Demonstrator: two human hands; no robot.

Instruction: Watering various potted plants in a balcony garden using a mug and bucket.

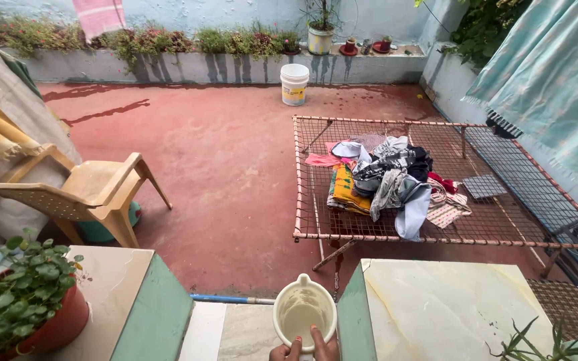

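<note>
Mug: a small cream plastic mug (304, 313) sits at the bottom middle of the view, over the gap between two stone tops. It looks like it has a little water in it.
Hand: one hand (304, 348) holds the mug from below, fingers curled on the near rim. Only the fingertips show, so I cannot tell if it is the left hand or the right hand. The other hand is out of view.
Good hold: I think the mug should stay flat, so no water tips over the rim. A firm grip near the handle side would help.
Plant pot: a red pot with a green leafy plant (18, 301) stands on the left stone top (118, 277), well apart from the mug.
Right top: a pale stone top (436, 304) lies just beside the mug, with thin green leaves (556, 344) at its corner.
Careful spot: the green edges (162, 314) are close on both sides, so a bump could spill the water.
Farther out: a tan plastic chair (95, 194), a wire cot (449, 227) with a heap of clothes (386, 177), and a white bucket (294, 83) stand on the red floor (222, 160).
</note>
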